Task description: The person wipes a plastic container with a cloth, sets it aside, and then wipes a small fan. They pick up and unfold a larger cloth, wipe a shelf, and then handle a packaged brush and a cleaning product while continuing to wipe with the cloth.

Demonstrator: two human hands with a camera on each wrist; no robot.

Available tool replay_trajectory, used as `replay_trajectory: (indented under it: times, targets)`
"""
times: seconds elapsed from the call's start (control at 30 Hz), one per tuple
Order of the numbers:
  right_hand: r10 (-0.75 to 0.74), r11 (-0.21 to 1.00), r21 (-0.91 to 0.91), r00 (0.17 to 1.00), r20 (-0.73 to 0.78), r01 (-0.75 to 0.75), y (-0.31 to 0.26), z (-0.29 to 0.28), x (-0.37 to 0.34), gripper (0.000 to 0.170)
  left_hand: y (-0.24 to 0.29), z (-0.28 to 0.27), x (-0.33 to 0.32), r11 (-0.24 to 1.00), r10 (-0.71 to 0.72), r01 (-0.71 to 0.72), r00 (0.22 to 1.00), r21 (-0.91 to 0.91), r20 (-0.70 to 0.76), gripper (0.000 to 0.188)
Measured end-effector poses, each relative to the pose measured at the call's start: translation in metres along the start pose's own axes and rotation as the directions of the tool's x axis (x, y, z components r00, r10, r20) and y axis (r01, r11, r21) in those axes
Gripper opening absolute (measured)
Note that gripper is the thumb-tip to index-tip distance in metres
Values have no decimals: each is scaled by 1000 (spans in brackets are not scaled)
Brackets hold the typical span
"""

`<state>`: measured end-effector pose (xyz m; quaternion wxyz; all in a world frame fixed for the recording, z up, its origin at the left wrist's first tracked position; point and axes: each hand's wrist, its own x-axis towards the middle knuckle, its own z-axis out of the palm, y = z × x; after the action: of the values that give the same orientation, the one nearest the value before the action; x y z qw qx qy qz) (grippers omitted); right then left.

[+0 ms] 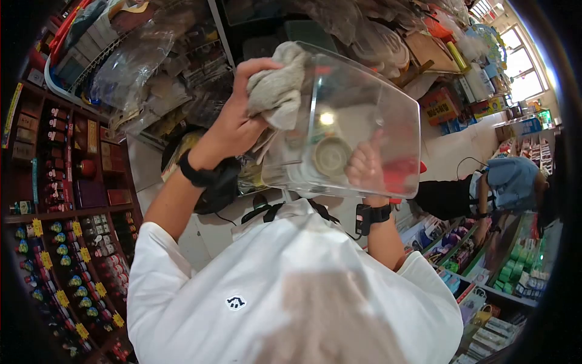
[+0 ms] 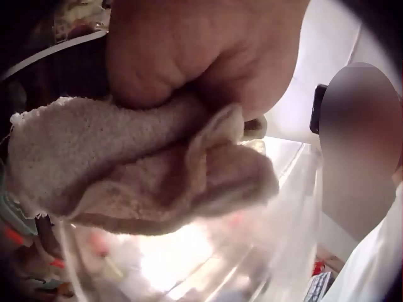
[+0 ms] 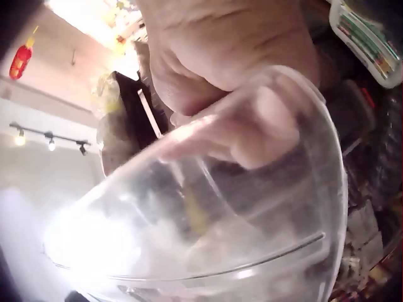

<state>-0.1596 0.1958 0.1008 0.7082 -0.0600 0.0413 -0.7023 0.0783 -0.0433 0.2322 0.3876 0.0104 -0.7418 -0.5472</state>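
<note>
A clear plastic box (image 1: 388, 103) is held up in front of my chest. My left hand (image 1: 233, 118) grips a crumpled light grey cloth (image 1: 280, 85) at the box's left side. In the left wrist view the cloth (image 2: 138, 170) is bunched under the curled fingers, overlapping the clear plastic (image 2: 277, 251). My right hand (image 1: 365, 164) holds the box by its near right part and shows through the plastic. From the right wrist, the fingers of that hand (image 3: 233, 56) bend over the box's edge, with fingertips visible through the wall.
Shelves of small bottles (image 1: 79, 261) stand on the left. Plastic-wrapped goods (image 1: 133, 73) are heaped beyond the hands. A round tub (image 1: 331, 156) shows through the box. On the right, a person in a blue top (image 1: 515, 182) leans over display trays (image 1: 461, 242).
</note>
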Motion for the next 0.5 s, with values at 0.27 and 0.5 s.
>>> replay_trajectory:
  times: [0.27,0.5]
  targets:
    - [56,994,78,976,212,-75,0,-19,1,63,-25,6,47,998,-69,70,991,-5,117,57]
    - [11,996,84,999,53,-15,-11,-49,-6,69,-53,13,44,962,-250,252,968,-104,29,54]
